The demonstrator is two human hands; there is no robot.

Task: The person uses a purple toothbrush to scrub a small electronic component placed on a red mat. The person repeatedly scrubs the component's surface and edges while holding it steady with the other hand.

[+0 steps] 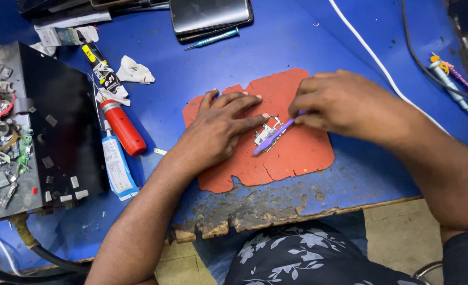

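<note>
Two hands meet over a small circuit board [266, 135] lying on the orange mat [297, 158] at mid-table. Off to the left lie a red tube [122, 126] and a box of spare parts [38, 132]. Left hand [220, 132], fingers spread flat, pins the board's edge. Right hand [339, 103] pinches a purple tool [274, 137], tip on the board. The work in hand looks like prying or scraping; it calls for steady pressure.

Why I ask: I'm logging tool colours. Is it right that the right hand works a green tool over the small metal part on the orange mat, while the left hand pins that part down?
Not quite. In the head view the tool in the right hand is purple, not green. The rest stands: the left hand pins the small metal part on the orange mat.
</note>
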